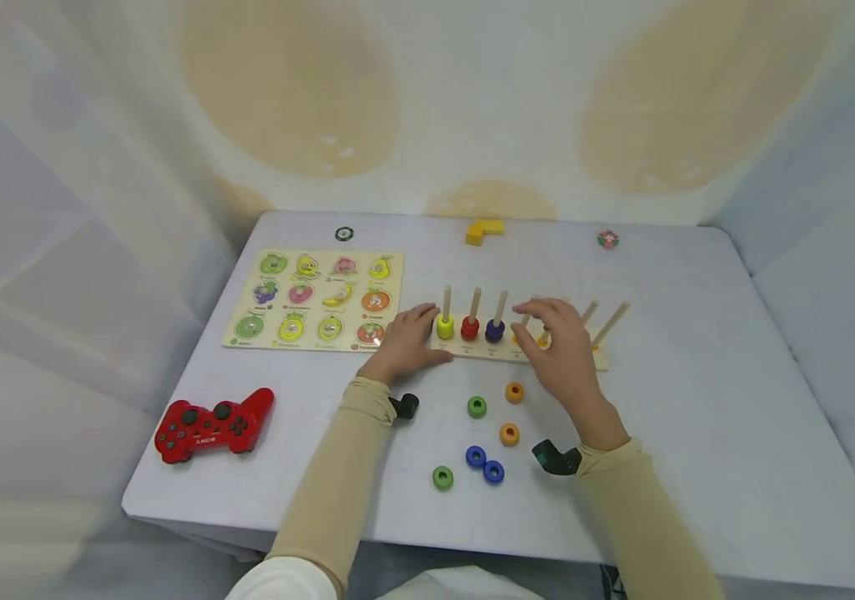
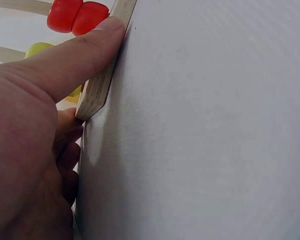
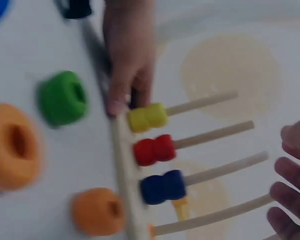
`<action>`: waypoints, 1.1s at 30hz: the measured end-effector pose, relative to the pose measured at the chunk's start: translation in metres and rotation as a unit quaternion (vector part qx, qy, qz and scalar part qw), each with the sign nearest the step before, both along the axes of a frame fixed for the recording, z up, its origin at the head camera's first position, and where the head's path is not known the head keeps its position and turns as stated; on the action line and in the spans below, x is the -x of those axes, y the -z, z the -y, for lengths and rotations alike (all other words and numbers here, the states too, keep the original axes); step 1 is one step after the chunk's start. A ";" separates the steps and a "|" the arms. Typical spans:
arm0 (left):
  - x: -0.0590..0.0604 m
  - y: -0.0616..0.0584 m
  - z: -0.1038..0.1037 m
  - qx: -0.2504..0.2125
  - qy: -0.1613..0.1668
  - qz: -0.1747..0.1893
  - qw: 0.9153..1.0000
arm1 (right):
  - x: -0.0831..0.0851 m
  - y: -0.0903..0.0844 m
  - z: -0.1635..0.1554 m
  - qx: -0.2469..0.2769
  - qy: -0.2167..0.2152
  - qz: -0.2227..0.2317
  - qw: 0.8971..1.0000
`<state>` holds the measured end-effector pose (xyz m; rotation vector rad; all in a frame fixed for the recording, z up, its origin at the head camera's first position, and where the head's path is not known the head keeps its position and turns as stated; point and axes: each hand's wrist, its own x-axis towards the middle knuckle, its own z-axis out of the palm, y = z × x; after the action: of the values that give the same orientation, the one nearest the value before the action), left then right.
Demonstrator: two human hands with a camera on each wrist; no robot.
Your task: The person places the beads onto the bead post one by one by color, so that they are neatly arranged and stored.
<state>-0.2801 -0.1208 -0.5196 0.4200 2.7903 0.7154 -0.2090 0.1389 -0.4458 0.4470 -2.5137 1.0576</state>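
Observation:
A wooden peg board (image 1: 472, 348) with several upright pegs lies mid-table. Its first three pegs carry yellow (image 1: 445, 326), red (image 1: 469, 328) and blue (image 1: 494, 331) rings. My left hand (image 1: 407, 340) holds the board's left end: the thumb (image 2: 75, 60) presses along its edge (image 2: 102, 82) and the fingers curl round the corner. My right hand (image 1: 551, 327) hovers over the middle pegs, fingers (image 3: 290, 190) relaxed and holding nothing. An orange ring (image 1: 543, 338) shows low on a peg beneath it. Loose green (image 1: 477, 407), orange (image 1: 514, 392) and blue (image 1: 476, 456) rings lie in front.
A fruit puzzle board (image 1: 315, 298) lies left of the pegs, and a red game controller (image 1: 215, 424) sits near the front left corner. A yellow block (image 1: 484, 231), a small cube (image 1: 607, 239) and a black disc (image 1: 343, 234) lie at the back edge.

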 end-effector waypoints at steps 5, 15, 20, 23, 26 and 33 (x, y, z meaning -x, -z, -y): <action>-0.001 0.001 0.000 0.002 -0.003 0.001 1.000 | -0.037 0.034 0.002 -0.067 -0.114 0.043 0.990; 0.001 0.000 0.000 0.003 -0.002 -0.002 1.000 | -0.106 0.081 0.021 -0.137 -0.112 0.124 0.976; 0.000 0.002 0.000 0.001 -0.003 0.001 1.000 | -0.112 0.088 0.027 -0.132 -0.083 0.117 0.981; -0.001 0.002 -0.001 0.003 -0.003 0.006 1.000 | -0.110 0.088 0.025 -0.114 -0.071 0.111 0.985; -0.002 0.000 -0.001 0.003 -0.003 0.007 1.000 | -0.104 0.085 0.021 -0.087 -0.057 0.101 0.989; -0.001 -0.005 -0.001 0.000 -0.001 0.001 1.000 | -0.088 0.075 0.013 -0.061 -0.030 0.082 0.994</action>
<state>-0.2792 -0.1194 -0.5147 0.4154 2.7901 0.7165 -0.1211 0.1263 -0.5205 0.4912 -2.7375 1.0047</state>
